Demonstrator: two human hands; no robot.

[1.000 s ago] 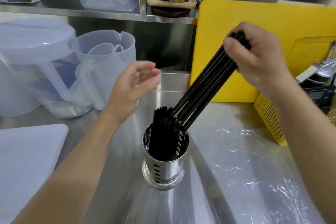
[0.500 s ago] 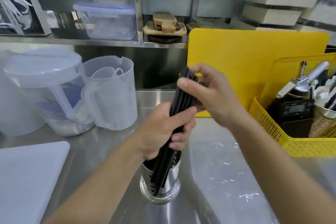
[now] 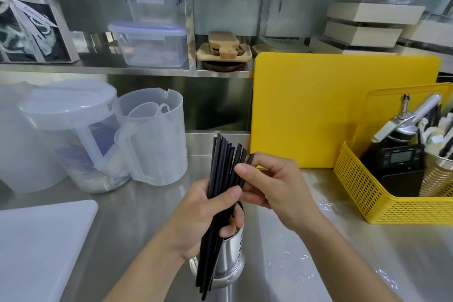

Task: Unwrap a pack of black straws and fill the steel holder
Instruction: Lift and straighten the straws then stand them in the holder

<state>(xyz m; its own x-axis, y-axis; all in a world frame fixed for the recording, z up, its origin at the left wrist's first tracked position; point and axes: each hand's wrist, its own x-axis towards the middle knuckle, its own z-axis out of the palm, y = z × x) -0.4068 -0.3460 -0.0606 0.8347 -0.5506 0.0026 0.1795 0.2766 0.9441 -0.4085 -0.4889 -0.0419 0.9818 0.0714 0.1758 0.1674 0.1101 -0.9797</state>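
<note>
A bundle of black straws (image 3: 224,162) stands nearly upright in front of me, with its lower ends hanging in front of the steel holder (image 3: 229,257). My left hand (image 3: 198,218) is wrapped around the bundle's middle. My right hand (image 3: 272,186) pinches the rightmost straws near their tops between thumb and fingers. The perforated steel holder stands on the steel counter just behind my left hand and is mostly hidden by it and by the straws. I cannot tell what is inside the holder.
Clear plastic pitchers (image 3: 152,135) stand at the back left, and a white board (image 3: 41,243) lies at the near left. A yellow cutting board (image 3: 318,105) leans at the back. A yellow basket (image 3: 362,186) of tools sits at the right. Clear plastic wrap (image 3: 301,262) lies on the counter.
My right hand brought the straw bundle from a slant to nearly upright and lower. My left hand closed around the bundle's middle. The camera view tilted upward.
</note>
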